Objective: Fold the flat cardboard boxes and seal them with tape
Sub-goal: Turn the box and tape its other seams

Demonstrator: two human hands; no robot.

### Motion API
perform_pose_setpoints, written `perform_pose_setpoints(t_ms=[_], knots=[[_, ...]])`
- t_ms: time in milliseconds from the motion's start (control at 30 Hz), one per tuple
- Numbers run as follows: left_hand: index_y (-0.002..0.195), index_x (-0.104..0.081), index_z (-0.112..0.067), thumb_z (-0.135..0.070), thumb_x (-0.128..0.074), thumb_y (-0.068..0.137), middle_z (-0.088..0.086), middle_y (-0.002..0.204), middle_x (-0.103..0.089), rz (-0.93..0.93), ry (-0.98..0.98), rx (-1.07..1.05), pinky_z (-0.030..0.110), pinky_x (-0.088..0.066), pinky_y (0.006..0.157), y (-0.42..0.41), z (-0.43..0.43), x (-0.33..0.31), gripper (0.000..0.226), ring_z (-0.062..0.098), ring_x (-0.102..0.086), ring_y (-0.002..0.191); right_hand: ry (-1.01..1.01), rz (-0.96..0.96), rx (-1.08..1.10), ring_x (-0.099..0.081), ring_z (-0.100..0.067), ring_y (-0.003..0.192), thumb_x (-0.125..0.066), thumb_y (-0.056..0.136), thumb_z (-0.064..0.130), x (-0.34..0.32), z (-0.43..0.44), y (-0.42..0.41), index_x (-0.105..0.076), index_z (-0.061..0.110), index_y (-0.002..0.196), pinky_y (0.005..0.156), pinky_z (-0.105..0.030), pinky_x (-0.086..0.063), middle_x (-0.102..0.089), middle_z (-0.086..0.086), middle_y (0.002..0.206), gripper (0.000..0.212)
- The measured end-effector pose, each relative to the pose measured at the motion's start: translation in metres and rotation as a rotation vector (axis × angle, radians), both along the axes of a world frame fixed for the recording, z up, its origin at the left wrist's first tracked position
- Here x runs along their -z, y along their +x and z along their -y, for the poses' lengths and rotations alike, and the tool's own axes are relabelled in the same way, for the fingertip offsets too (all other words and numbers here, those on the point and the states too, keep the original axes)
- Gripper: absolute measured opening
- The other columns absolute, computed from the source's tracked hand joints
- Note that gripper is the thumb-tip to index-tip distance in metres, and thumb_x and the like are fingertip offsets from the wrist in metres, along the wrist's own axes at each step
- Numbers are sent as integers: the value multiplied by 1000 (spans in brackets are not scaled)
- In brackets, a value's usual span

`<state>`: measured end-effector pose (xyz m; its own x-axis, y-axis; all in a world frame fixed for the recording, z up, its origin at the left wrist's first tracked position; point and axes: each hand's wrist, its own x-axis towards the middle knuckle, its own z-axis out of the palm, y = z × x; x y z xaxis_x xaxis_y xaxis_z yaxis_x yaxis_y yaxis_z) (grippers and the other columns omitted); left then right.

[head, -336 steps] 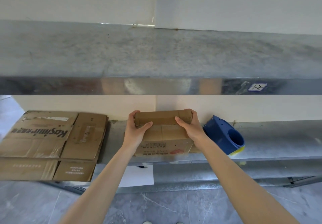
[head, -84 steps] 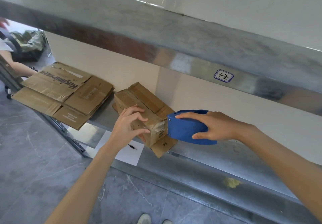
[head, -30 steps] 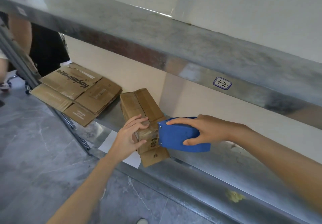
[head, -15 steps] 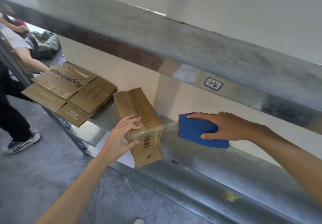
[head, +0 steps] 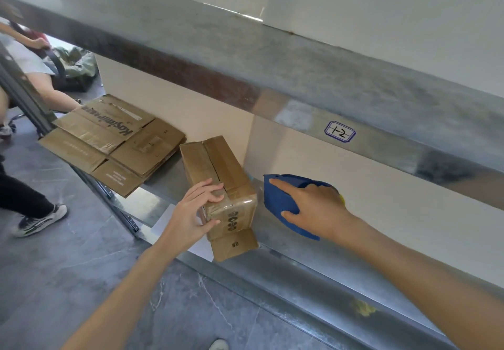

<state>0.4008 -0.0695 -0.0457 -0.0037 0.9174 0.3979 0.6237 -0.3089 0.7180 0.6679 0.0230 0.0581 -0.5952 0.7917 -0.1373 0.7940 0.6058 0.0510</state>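
Observation:
A small folded cardboard box (head: 218,169) lies on the metal shelf (head: 278,243), its top flaps closed and clear tape across the near end. One flap marked #8 hangs over the shelf's front edge. My left hand (head: 192,214) grips the box's near left corner, fingers on top and thumb on the end face. To the right, my right hand (head: 313,209) holds the blue tape dispenser (head: 281,197), a short gap away from the box. A stack of flat cardboard boxes (head: 109,137) lies at the left end of the shelf.
An upper metal shelf (head: 272,71) with a label reading 1-2 overhangs the work area. A white sheet (head: 166,218) lies below the shelf. Another person (head: 27,180) stands on the grey floor at the left, near the rack's upright.
The tape dispenser has come away from the box's near end and moved right, leaving tape on the box. My left hand still holds the box in place.

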Motion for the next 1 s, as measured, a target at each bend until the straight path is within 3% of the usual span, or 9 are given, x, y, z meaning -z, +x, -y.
perform_pose_setpoints(t_ms=[367, 567, 667, 800, 1000], knots=[[108, -69, -12, -4, -89, 66, -6, 135, -59, -21, 8, -7, 18, -27, 115, 2, -2, -1, 47, 11, -38, 141, 24, -19, 25, -49, -19, 62, -50, 97, 43, 20, 5, -24, -14, 40, 156, 50, -29, -36, -47, -1, 74, 70], [107, -69, -11, -2, -89, 66, -3, 136, -59, -25, 25, 16, 29, -33, 115, 4, -1, 3, 46, 16, -40, 140, -27, -45, 53, -57, -23, 71, -50, 98, 41, 36, 0, -33, -16, 38, 156, 54, -31, -39, -65, -10, 95, 68], [108, -68, -13, -4, -88, 67, -6, 137, -58, -35, 10, 11, 26, -31, 115, 3, -1, 0, 46, 14, -38, 141, -58, -109, 102, -59, -22, 78, -51, 97, 45, 49, -4, -34, -15, 42, 156, 58, -31, -39, -66, -7, 97, 69], [108, -68, -17, -6, -88, 68, -10, 137, -56, -30, -15, -17, 17, -25, 114, 6, -1, -3, 45, 9, -35, 142, -119, -280, 253, -62, -20, 73, -51, 97, 49, 73, -3, -8, -11, 49, 154, 65, -35, -54, -65, -2, 87, 70], [108, -67, -15, -5, -88, 67, -11, 138, -56, -20, -14, -25, 15, -23, 115, 6, -2, 0, 47, 10, -34, 143, -180, -395, 385, -55, -12, 63, -52, 97, 50, 119, 1, 31, -5, 53, 152, 57, -31, -48, -69, -3, 96, 72]])
